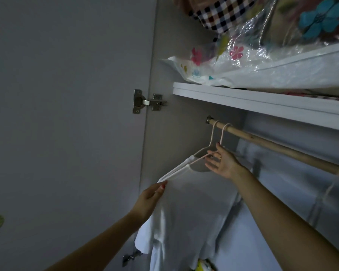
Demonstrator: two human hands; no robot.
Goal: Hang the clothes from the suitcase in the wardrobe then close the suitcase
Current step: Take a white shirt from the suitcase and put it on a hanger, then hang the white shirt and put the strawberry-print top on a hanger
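- Seen from the head camera, tilted upward into an open wardrobe, two bare arms reach up toward a wooden rail [262, 142] fixed under a white shelf [262, 102].
- Two pale hangers [213, 141] are hooked over the rail's left end, close together, near the metal bracket at the wardrobe's side wall.
- A white top [186, 208] hangs from the hangers; its shoulder seam runs down to the left. I cannot tell whether this is one garment or two.
- The left hand [151, 198] pinches the outer shoulder edge of the top, fingers closed on the cloth.
- The right hand [222, 163] rests at the hanger neck just below the hooks, fingers spread and loosely touching the wire, not clamped.
- Judgement: the step is settling the garment on the rail. It would go well by drawing the shoulder square over the hanger arm, steadying the hook meanwhile, then letting go gently so it does not swing.
- Plastic-wrapped bedding [262, 61] fills the shelf above; a door hinge [148, 101] sits at left.
- The suitcase is out of view.
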